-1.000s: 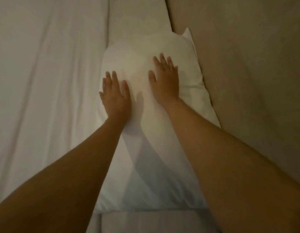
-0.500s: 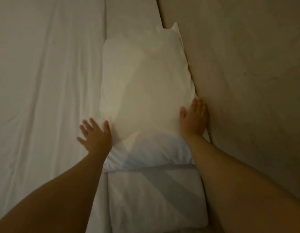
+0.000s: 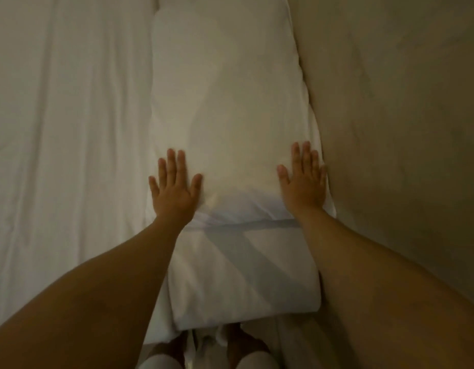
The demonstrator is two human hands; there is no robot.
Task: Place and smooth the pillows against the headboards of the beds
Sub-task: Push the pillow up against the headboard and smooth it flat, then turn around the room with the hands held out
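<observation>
A white pillow lies lengthwise on the bed, its right long edge against the beige padded headboard. My left hand rests flat, fingers apart, on the pillow's near left corner. My right hand lies flat on the near right corner, right beside the headboard. Neither hand grips anything. A second white pillow lies nearer to me, end to end with the first, between my forearms.
The white bed sheet spreads out to the left with long creases. My knees show at the bottom edge, by the bed's side. The headboard fills the whole right side.
Both hands slid back from the pillow's middle to its near end and moved apart to its two corners. The view shifted, bringing the nearer pillow and my knees into sight.
</observation>
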